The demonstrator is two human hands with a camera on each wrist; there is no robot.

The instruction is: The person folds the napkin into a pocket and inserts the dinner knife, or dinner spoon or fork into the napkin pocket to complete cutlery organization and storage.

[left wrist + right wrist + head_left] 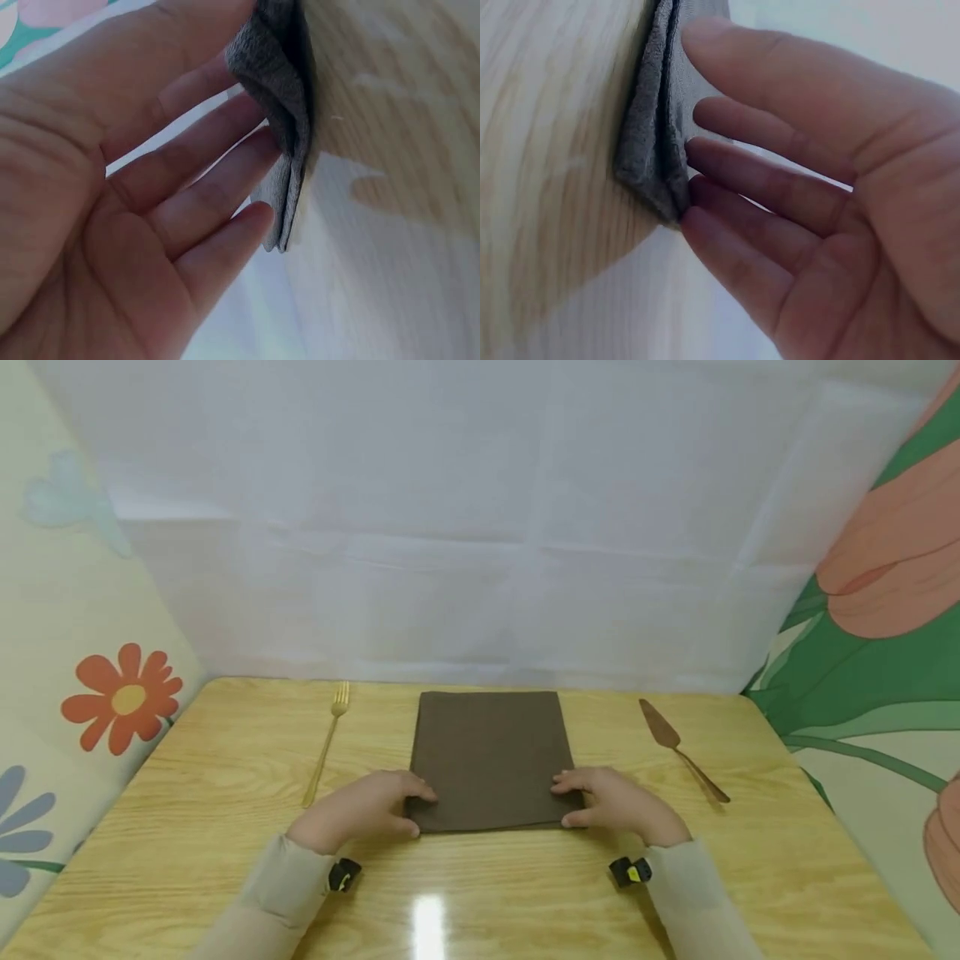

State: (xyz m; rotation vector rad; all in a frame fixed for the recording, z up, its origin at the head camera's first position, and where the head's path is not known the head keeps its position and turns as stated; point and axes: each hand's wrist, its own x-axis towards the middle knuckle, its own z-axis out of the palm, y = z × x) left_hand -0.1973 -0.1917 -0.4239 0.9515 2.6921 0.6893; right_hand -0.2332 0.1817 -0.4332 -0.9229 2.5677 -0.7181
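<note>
see brown cloth point(491, 756), folded sq. & lying on mid surface point(525, 902). shows layered edges in both wrist views, w/ a fold gaping a bit on l side. at its near l corner, find l hand point(360, 810), w/ fingers fairly straight & spread, touching cloth edge. at near r corner, find r hand point(626, 806), w/ fingers likewise apart & fairly straight, tips on cloth. at wrists, see pale sleeves point(288, 877) & black clips point(345, 874) w/ yellow bits. to l of cloth, well apart, see gold fork point(327, 743), tines to far side. to r, see copper server point(671, 739), blade aimed far l, handle near r. behind surface, see creased white sheet point(487, 527). at far l, see red flower point(128, 699); at far r, pink blooms point(892, 560) & green leaves point(915, 668), all printed.
</note>
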